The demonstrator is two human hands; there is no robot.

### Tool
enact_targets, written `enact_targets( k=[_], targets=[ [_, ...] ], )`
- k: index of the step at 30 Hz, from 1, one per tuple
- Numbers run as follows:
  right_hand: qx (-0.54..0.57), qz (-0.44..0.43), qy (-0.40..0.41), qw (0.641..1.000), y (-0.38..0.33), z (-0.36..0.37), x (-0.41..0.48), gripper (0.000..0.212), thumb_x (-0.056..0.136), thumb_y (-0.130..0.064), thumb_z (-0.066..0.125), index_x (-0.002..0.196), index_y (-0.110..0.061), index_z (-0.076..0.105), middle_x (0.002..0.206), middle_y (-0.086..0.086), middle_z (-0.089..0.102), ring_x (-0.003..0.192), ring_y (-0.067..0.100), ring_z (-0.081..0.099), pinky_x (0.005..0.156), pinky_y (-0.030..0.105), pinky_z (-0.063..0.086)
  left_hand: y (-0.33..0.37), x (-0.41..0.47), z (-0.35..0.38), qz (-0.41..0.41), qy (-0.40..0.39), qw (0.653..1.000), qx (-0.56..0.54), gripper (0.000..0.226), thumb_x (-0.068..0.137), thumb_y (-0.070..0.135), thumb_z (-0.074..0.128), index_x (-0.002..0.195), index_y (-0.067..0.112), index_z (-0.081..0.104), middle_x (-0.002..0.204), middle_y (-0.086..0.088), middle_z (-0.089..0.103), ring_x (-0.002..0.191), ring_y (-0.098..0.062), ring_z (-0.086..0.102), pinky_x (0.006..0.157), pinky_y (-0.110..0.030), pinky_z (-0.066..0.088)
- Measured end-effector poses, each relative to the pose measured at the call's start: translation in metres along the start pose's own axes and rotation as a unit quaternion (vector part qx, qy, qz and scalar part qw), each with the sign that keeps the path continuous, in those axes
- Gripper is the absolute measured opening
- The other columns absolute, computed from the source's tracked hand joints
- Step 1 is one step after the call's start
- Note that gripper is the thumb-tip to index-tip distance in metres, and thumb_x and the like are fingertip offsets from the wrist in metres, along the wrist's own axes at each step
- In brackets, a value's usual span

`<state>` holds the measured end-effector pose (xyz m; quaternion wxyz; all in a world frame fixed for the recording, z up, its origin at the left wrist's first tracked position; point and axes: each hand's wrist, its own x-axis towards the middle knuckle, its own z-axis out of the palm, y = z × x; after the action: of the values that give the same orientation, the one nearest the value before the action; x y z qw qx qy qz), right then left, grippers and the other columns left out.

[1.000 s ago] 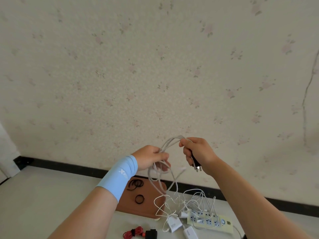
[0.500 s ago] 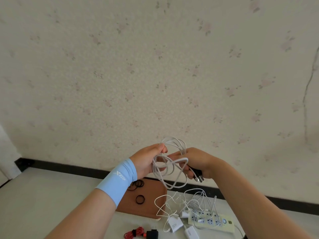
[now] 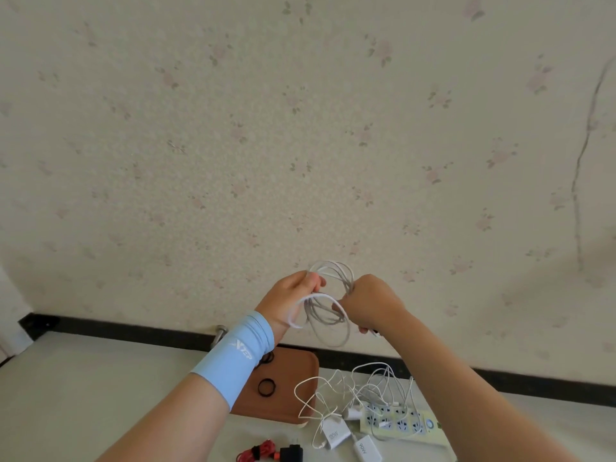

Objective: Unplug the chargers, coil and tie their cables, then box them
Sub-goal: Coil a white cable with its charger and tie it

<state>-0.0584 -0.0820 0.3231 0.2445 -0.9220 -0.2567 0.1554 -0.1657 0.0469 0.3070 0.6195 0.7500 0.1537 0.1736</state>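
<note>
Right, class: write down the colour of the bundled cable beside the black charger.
The bundled cable is red; the head view shows it best.

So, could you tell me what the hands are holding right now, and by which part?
Both hold the coiled white cable: the left hand pinches the loops on the coil's left side, and the right hand grips its right side.
</note>
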Motion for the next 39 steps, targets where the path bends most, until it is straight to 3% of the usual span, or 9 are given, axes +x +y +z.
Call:
enact_targets(
  k=[5, 12, 15, 18, 20, 25, 28, 34, 39],
  targets=[
    [-0.095, -0.006, 0.124, 0.988, -0.005, -0.003, -0.002, 0.009, 0.087, -0.025, 0.060, 0.095, -0.020, 0.061, 0.085, -0.002, 0.065, 0.072, 0.019, 0.060, 0.055, 0.026, 0.039, 0.005, -0.002, 0.000, 0.053, 0.039, 0.996, 0.063, 0.033, 0.102, 0.021, 0.048, 0.073, 0.013, 0.062, 0.075, 0.003, 0.067, 0.079, -0.013, 0.063, 0.080, -0.024, 0.050],
    [-0.065, -0.041, 0.221, 0.972, -0.008, 0.005, -0.003, 0.014, 0.102, -0.025, 0.045, 0.106, -0.020, 0.058, 0.082, -0.003, 0.062, 0.070, 0.019, 0.060, 0.058, 0.029, 0.046, 0.011, 0.000, -0.001, 0.077, 0.077, 0.986, 0.123, 0.034, 0.104, 0.023, 0.042, 0.076, 0.008, 0.054, 0.069, -0.004, 0.057, 0.063, -0.014, 0.056, 0.056, -0.023, 0.049],
    [0.032, -0.055, 0.085, 0.994, -0.003, 0.002, 0.002, 0.023, 0.096, -0.037, 0.061, 0.089, -0.016, 0.069, 0.079, 0.004, 0.071, 0.061, 0.017, 0.063, 0.057, 0.029, 0.052, 0.003, 0.005, -0.009, 0.089, 0.091, 0.977, 0.174, 0.032, 0.103, 0.022, 0.044, 0.076, 0.009, 0.056, 0.072, 0.000, 0.056, 0.068, -0.011, 0.052, 0.065, -0.020, 0.042],
    [0.152, -0.065, -0.090, 0.982, 0.003, 0.002, -0.004, 0.034, 0.082, -0.042, 0.079, 0.077, -0.009, 0.073, 0.058, 0.008, 0.067, 0.041, 0.016, 0.051, 0.045, 0.022, 0.043, -0.006, 0.003, -0.013, 0.064, 0.092, 0.992, 0.058, 0.036, 0.101, 0.021, 0.048, 0.067, 0.020, 0.058, 0.071, 0.002, 0.060, 0.070, -0.013, 0.054, 0.072, -0.027, 0.045],
    [0.170, -0.074, -0.122, 0.975, 0.004, -0.001, -0.010, 0.031, 0.081, -0.040, 0.081, 0.078, -0.010, 0.072, 0.049, 0.004, 0.057, 0.038, 0.014, 0.046, 0.044, 0.021, 0.039, -0.004, 0.000, -0.010, 0.047, 0.090, 0.994, -0.029, 0.037, 0.102, 0.018, 0.048, 0.066, 0.018, 0.057, 0.067, 0.003, 0.061, 0.067, -0.013, 0.054, 0.068, -0.026, 0.048],
    [0.376, -0.080, -0.268, 0.883, 0.008, -0.015, -0.016, 0.043, 0.083, -0.047, 0.069, 0.097, -0.006, 0.070, 0.092, 0.007, 0.074, 0.039, 0.012, 0.042, 0.045, 0.024, 0.036, 0.010, -0.008, -0.008, -0.007, 0.001, 0.986, -0.167, 0.032, 0.105, 0.023, 0.040, 0.076, 0.013, 0.050, 0.062, -0.001, 0.057, 0.057, -0.014, 0.052, 0.057, -0.023, 0.043],
    [0.379, -0.079, -0.291, 0.875, 0.008, -0.018, -0.018, 0.045, 0.082, -0.054, 0.064, 0.088, -0.011, 0.075, 0.080, 0.007, 0.072, 0.035, 0.010, 0.040, 0.043, 0.024, 0.035, 0.015, -0.013, -0.006, -0.005, -0.034, 0.982, -0.185, 0.034, 0.106, 0.025, 0.037, 0.077, 0.013, 0.049, 0.066, -0.003, 0.062, 0.060, -0.015, 0.057, 0.060, -0.024, 0.047],
    [0.335, -0.100, -0.226, 0.909, 0.001, -0.017, -0.024, 0.029, 0.087, -0.040, 0.075, 0.066, -0.020, 0.075, 0.057, 0.002, 0.058, 0.044, 0.018, 0.043, 0.048, 0.028, 0.034, 0.010, -0.010, -0.001, 0.058, 0.001, 0.993, -0.104, 0.037, 0.102, 0.027, 0.044, 0.067, 0.019, 0.050, 0.073, 0.000, 0.052, 0.069, -0.014, 0.046, 0.064, -0.023, 0.043],
    [0.214, 0.022, -0.008, 0.976, 0.004, -0.013, -0.010, 0.017, 0.089, -0.015, 0.059, 0.077, -0.004, 0.063, 0.051, 0.004, 0.058, 0.045, 0.022, 0.052, 0.049, 0.026, 0.041, 0.011, -0.011, -0.006, 0.081, 0.026, 0.995, 0.044, 0.034, 0.095, 0.034, 0.048, 0.063, 0.028, 0.058, 0.070, 0.008, 0.056, 0.070, -0.008, 0.049, 0.071, -0.020, 0.042]
  ],
)
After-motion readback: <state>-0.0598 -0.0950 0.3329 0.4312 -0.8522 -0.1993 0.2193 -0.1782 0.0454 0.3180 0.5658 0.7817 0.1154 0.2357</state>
